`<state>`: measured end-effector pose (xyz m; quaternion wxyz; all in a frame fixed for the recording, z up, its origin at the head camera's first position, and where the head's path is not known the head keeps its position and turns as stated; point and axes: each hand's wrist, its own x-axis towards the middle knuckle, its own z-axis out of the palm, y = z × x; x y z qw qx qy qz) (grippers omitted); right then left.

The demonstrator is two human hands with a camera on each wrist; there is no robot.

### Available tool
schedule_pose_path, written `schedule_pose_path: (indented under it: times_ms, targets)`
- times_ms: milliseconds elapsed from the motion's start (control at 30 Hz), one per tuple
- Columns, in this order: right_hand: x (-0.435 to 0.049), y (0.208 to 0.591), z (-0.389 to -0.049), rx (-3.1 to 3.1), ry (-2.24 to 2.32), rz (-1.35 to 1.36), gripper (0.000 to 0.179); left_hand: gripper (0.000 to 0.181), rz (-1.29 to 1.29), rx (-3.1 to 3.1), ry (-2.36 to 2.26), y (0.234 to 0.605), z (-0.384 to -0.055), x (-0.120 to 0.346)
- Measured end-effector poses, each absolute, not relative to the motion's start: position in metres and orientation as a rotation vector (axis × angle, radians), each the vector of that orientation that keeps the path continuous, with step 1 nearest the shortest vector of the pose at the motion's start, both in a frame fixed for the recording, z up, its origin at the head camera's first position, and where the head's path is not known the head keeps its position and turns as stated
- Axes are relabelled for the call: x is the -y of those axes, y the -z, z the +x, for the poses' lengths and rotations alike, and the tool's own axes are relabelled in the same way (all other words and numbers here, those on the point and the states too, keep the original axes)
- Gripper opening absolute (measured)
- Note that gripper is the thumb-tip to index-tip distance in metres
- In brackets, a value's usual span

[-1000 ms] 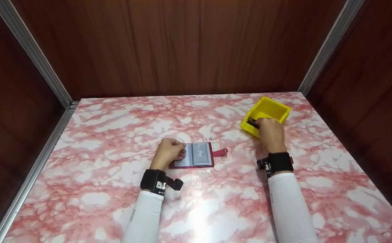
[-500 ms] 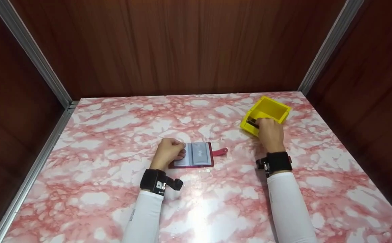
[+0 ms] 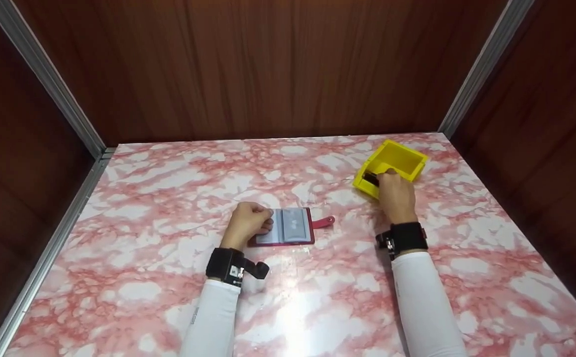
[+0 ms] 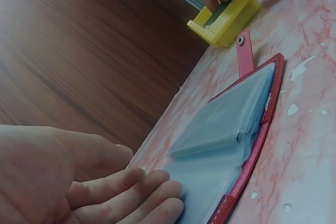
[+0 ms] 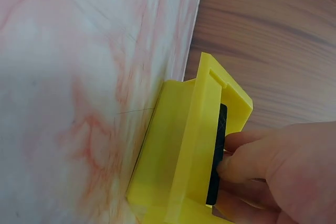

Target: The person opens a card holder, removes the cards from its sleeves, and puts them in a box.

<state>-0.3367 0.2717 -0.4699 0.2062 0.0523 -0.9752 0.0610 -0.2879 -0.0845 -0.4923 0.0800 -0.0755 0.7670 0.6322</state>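
Observation:
A red card holder [image 3: 311, 227] lies open on the table, its clear plastic sleeves [image 4: 220, 114] spread. My left hand [image 3: 248, 223] rests at its left page, fingers loosely bent; the left wrist view shows nothing between thumb and fingers. To the right, my right hand [image 3: 398, 198] reaches into a yellow bin [image 3: 365, 190]. In the right wrist view its fingers [image 5: 247, 161] pinch a flat black card-like thing [image 5: 218, 150] standing against the bin's inner wall. Whether this is one card or a stack I cannot tell. The hand hides part of the bin's inside.
The card holder's pink snap strap [image 3: 323, 222] points right, toward the bin. Brown wood-grain panels [image 3: 288, 69] enclose the red-and-white marbled table [image 3: 168, 188] at the back and sides. Metal posts [image 3: 486, 69] stand at the back corners.
My right hand has shifted very slightly at the bin, still on the black thing. My left hand and the card holder stay where they were.

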Motion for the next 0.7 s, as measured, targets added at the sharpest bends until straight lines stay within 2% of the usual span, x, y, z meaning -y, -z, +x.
schedule_pose_path:
  times_ms: [467,700]
  targets:
    - [-0.2695,0.4678,-0.3328,2.780,-0.183,0.172,0.019,0.016,-0.225,-2.302,-1.872,0.4923,-0.2889,0.0842]
    - [-0.2697,0.4671,-0.3326,2.886,-0.206,0.158,0.023,0.016,-0.237,-2.292,-1.869,0.4919,-0.2887,0.0843]
